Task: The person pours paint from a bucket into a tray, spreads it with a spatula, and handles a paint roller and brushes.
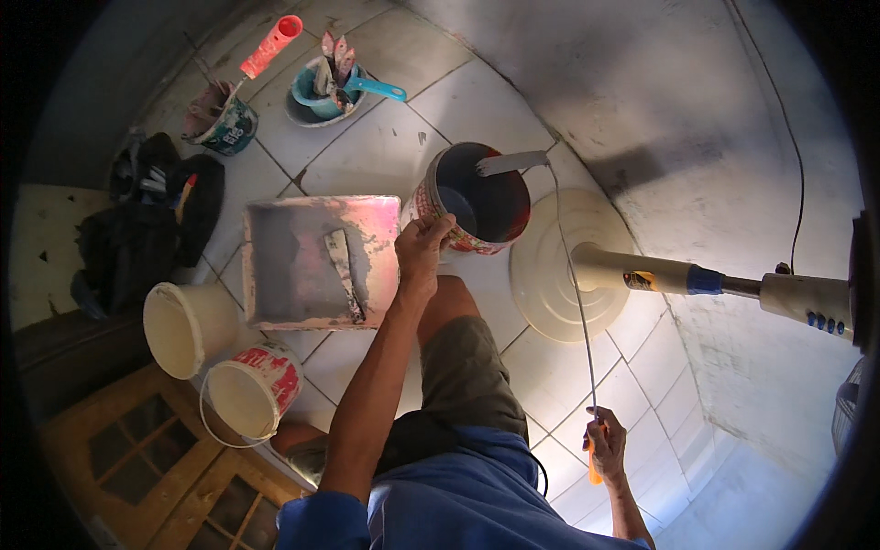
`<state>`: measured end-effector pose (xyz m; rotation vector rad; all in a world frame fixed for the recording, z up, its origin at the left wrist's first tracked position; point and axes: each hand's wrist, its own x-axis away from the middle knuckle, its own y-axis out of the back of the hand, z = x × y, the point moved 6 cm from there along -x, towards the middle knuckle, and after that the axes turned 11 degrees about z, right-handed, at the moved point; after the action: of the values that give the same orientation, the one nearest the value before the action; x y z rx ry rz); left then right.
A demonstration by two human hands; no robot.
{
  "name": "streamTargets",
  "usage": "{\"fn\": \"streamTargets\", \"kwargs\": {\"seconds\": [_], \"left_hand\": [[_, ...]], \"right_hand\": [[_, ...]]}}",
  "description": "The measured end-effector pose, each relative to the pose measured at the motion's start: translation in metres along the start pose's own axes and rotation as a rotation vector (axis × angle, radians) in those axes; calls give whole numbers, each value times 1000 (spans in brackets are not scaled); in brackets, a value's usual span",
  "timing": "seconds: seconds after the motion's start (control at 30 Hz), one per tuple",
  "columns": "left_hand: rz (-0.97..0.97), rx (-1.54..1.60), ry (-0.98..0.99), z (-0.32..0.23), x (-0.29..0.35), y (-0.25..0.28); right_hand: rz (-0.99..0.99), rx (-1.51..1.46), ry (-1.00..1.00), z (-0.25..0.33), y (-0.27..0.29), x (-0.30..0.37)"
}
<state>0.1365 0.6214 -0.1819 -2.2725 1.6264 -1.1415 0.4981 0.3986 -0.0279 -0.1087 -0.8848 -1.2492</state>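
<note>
My left hand [423, 240] grips the near rim of a paint bucket [423, 206], its outside white and red with smears. The bucket tilts a little, and its dark interior faces me. In my right hand [606, 438] is the orange handle of a paint roller [584, 321] with a long thin wire frame. The roller's grey, paint-coated head [510, 164] lies across the bucket's right rim, one end over the opening. Left of the bucket is a pinkish paint tray [383, 225] with grey paint in it. A paint-smeared flat tool [341, 266] rests inside the tray.
A standing fan's round base [550, 275] and pole [660, 273] are right of the bucket, by the wall. Two pails [174, 330] [280, 371] stand at left. Behind are a tub with a red-handled roller [272, 46], a turquoise dipper [376, 88] and a black bag [128, 238].
</note>
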Motion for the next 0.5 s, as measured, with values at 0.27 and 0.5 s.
{"fn": "streamTargets", "kwargs": {"seconds": [0.27, 0.5], "left_hand": [[95, -204, -90, -22, -18, 16], [101, -345, -327, -31, -38, 2]], "right_hand": [[52, -95, -27, 0, -10, 8], [-13, -123, -11, 14, -21, 2]]}}
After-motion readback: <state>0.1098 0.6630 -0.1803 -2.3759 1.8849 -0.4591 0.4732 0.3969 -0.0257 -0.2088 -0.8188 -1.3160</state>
